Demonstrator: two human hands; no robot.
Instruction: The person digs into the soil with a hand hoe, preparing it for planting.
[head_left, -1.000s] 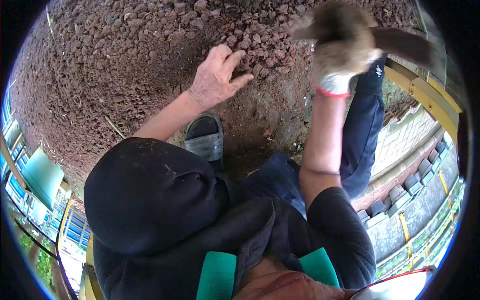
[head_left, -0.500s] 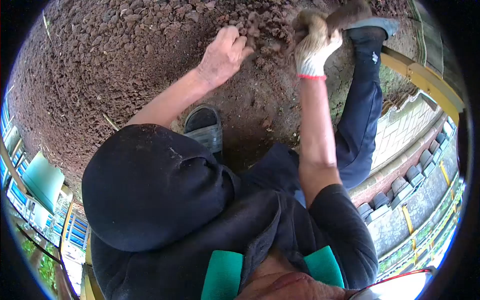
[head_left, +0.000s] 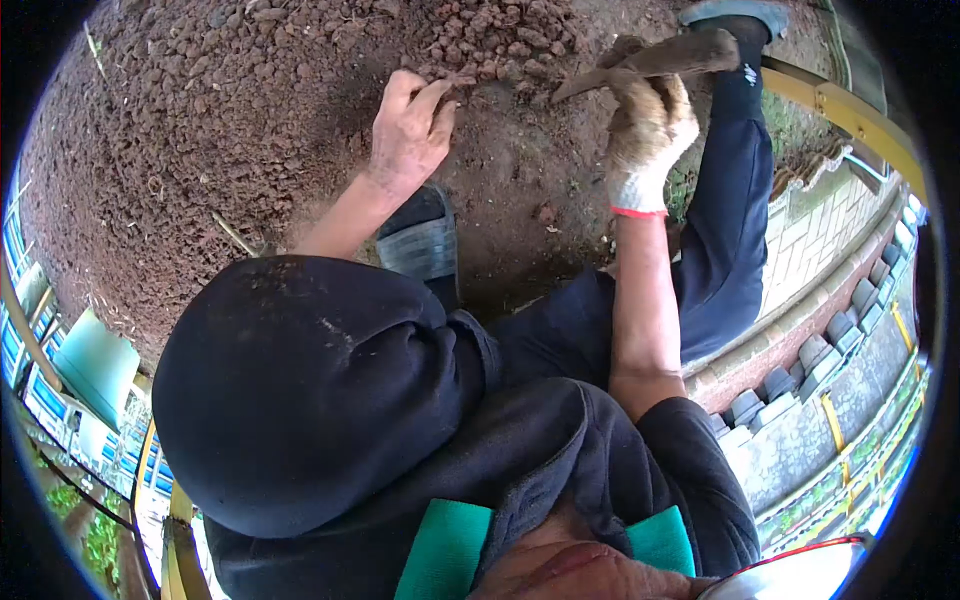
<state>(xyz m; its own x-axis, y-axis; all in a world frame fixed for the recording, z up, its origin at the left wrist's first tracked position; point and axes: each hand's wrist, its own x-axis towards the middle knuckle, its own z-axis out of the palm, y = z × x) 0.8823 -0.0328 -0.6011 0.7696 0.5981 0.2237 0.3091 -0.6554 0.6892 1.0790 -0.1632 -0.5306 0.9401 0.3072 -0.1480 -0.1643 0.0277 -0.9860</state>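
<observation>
My bare left hand [head_left: 408, 130] lies on the reddish-brown soil [head_left: 200, 130], fingers bent, with the tips touching a pile of loose clods [head_left: 490, 35]. Nothing shows inside that hand. My right hand [head_left: 648, 125] wears a dirty white glove with a red cuff and grips a soil-caked digging tool [head_left: 655, 58]. The tool's blade points left, and its tip is at the near right edge of the clods. The two hands are about a hand's width apart.
My left foot in a grey sandal [head_left: 420, 240] stands on the soil below the left hand. A blue-trousered right leg [head_left: 725, 210] reaches up to a shoe [head_left: 735, 15]. A yellow rail [head_left: 850, 110] and a brick wall [head_left: 800, 250] border the bed on the right.
The gloved right hand has swung down from a raised position and drawn the tool back toward me through the clods. The left hand has shifted a little left and nearer.
</observation>
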